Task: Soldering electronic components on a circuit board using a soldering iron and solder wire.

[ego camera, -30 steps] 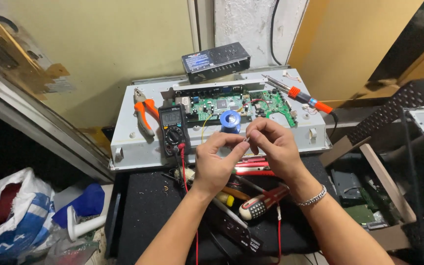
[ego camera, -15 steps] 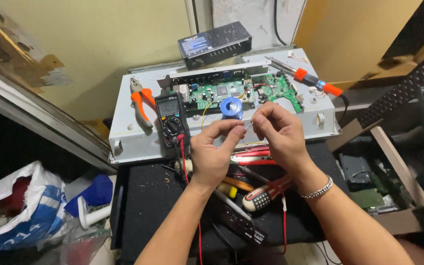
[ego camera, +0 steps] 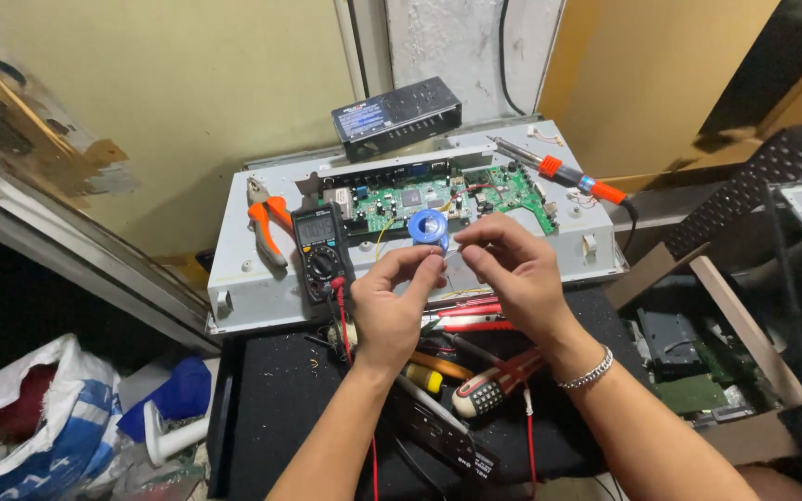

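Hands meet in the middle of the view, just in front of a blue spool (ego camera: 429, 225) that stands on the grey metal chassis (ego camera: 252, 288). The left hand (ego camera: 392, 301) has thumb and forefinger pinched together, and the right hand (ego camera: 512, 274) does the same close beside it, so the fingertips of both nearly touch. Between them something very thin seems to be held, probably a strand of wire from the spool, but it is too fine to see for sure. Holding it with two pinches keeps such a strand tight and steady, I think.

Behind the spool, a green circuit board (ego camera: 438, 197) lies open inside the chassis. A black multimeter (ego camera: 320, 249) rests at the left part of the chassis, with its red lead going down past the left wrist, and orange-handled pliers (ego camera: 266, 223) lie beside it. An orange-handled soldering iron (ego camera: 563, 174) rests at the right back corner, tip away from the hands. A black box (ego camera: 396, 116) stands at the back. Several screwdrivers (ego camera: 489, 390) lie on the black mat (ego camera: 271, 408) under the forearms, within easy reach. A silver bracelet (ego camera: 587, 373) is on the right wrist
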